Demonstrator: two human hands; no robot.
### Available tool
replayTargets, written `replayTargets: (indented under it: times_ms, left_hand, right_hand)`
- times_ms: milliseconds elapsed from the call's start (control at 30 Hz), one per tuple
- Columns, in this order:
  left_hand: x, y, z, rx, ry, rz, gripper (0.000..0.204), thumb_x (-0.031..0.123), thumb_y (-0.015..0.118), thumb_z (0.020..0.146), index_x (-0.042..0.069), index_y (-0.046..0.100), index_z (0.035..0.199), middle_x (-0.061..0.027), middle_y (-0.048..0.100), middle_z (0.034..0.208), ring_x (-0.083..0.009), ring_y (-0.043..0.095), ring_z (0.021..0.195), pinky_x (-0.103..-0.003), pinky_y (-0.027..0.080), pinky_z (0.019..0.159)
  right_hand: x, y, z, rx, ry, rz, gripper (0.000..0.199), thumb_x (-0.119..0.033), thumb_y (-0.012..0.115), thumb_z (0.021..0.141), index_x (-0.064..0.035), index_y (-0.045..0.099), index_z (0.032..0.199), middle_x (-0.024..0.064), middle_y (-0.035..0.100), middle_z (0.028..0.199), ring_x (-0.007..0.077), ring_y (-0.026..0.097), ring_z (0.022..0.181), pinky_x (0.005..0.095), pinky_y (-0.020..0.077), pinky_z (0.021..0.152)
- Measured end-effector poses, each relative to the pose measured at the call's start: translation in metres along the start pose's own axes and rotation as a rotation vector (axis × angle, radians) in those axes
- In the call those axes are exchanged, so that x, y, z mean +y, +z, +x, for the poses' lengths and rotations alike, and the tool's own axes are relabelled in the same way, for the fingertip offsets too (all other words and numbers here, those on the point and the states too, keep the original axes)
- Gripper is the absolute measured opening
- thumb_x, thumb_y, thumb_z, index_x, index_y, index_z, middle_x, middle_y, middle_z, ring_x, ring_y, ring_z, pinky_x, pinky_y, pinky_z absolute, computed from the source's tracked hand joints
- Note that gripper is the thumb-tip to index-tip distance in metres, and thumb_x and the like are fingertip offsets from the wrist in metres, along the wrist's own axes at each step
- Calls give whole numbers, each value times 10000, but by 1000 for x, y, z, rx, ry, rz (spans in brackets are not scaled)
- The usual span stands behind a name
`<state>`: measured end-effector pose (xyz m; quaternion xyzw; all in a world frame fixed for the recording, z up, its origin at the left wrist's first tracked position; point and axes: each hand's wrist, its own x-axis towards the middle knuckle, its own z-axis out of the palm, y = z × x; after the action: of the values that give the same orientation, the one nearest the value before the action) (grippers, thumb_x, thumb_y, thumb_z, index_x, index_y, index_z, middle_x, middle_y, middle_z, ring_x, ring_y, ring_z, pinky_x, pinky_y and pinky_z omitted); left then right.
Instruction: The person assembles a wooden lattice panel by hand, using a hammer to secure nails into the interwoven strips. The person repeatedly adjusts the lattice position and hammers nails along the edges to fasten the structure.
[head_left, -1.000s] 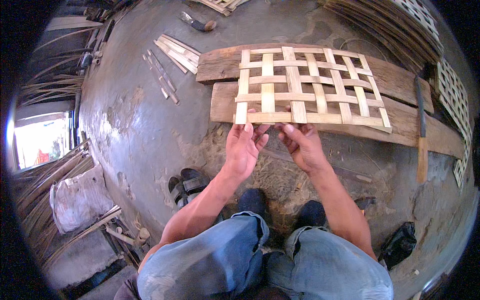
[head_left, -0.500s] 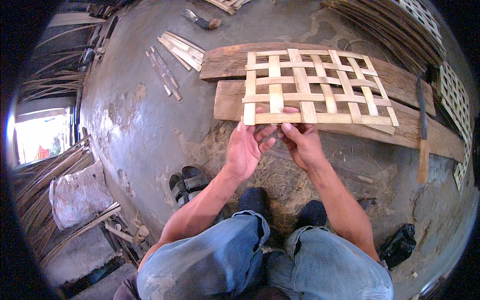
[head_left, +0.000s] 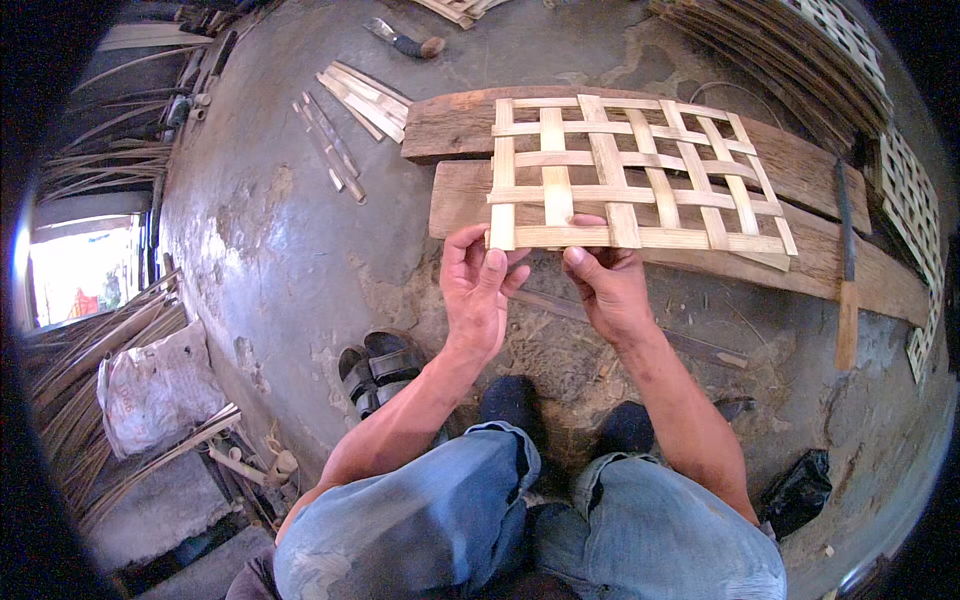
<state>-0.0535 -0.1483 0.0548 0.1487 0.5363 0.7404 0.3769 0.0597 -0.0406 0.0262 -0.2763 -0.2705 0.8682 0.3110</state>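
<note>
Both hands — left hand (head_left: 478,290) and right hand (head_left: 606,283) — pinch the near edge of the pale woven bamboo-strip lattice (head_left: 630,170), steadying it flat across two weathered brown wooden planks (head_left: 455,125).

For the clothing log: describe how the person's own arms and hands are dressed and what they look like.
Both forearms are bare to above the elbows, no sleeves showing. The left hand and right hand wear no gloves; no rings, watch or wristbands are visible. Blue denim jeans cover the legs below the arms.
</note>
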Motion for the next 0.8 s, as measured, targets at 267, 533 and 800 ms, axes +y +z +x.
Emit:
replayTargets:
  times_ms: [267,533,800]
  left_hand:
    - [-1,-2,-1,20,-22,4,323,187,570,967,177,438,1262,-6,552,1205,-180,601,1082,-280,556,768]
    - [0,-2,0,7,-22,-6,324,202,562,972,179,424,1265,-13,557,1217,-185,603,1100,-271,562,761]
    - [1,0,-1,28,-27,-5,311,225,563,973,197,426,1251,3,557,1215,-178,599,1110,-260,555,749]
  right_hand:
    - [2,1,0,12,-23,-59,380,-11,725,819,-64,600,1174,30,664,924,97,605,781,224,510,659]
    - [4,0,1,5,-77,-115,418,36,733,790,-43,586,1174,49,661,984,105,607,841,229,515,701]
    - [2,4,1,1,-108,-167,393,88,706,789,-16,595,1151,63,669,995,108,623,880,235,533,759]
